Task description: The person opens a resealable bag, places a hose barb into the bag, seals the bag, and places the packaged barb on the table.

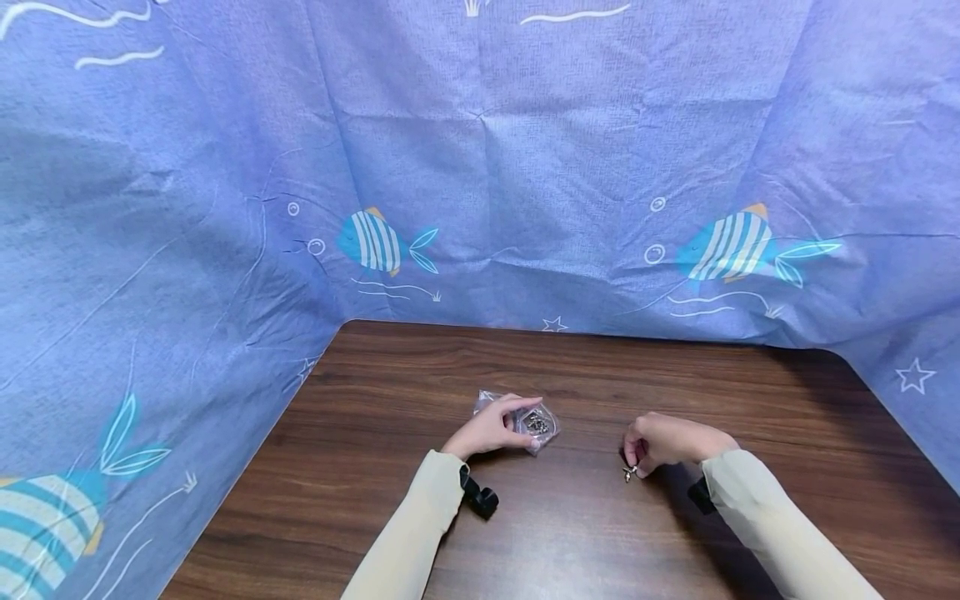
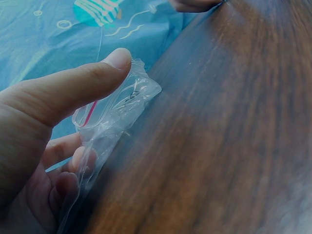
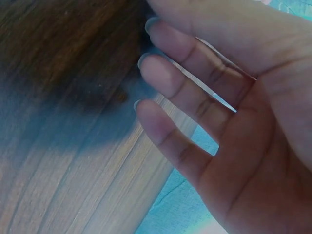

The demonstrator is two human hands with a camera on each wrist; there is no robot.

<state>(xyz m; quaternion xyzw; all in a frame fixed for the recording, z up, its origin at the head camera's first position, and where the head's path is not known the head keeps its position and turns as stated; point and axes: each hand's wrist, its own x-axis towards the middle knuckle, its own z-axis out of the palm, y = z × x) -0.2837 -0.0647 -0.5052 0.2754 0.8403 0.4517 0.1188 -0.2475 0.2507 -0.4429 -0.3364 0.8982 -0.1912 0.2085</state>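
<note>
A clear zip bag [image 1: 552, 418] with a red seal line lies on the table, and several small shiny metal pieces [image 1: 537, 424] show inside it. My left hand [image 1: 491, 428] holds this bag by its edge. In the left wrist view the thumb lies over the plastic [image 2: 117, 122], with curled fingers behind it. To the right, my right hand [image 1: 667, 439] reaches down to the tabletop, thumb and forefinger pinching a small shiny metal piece [image 1: 628, 474]. The right wrist view shows the other fingers [image 3: 165, 80] loosely bent; the pinching fingertips are hidden there.
The dark wood-grain table [image 1: 420, 367] has rounded far corners. A blue fish-patterned cloth [image 1: 555, 183] hangs behind it and along its sides. Each wrist carries a black camera strap [image 1: 478, 493].
</note>
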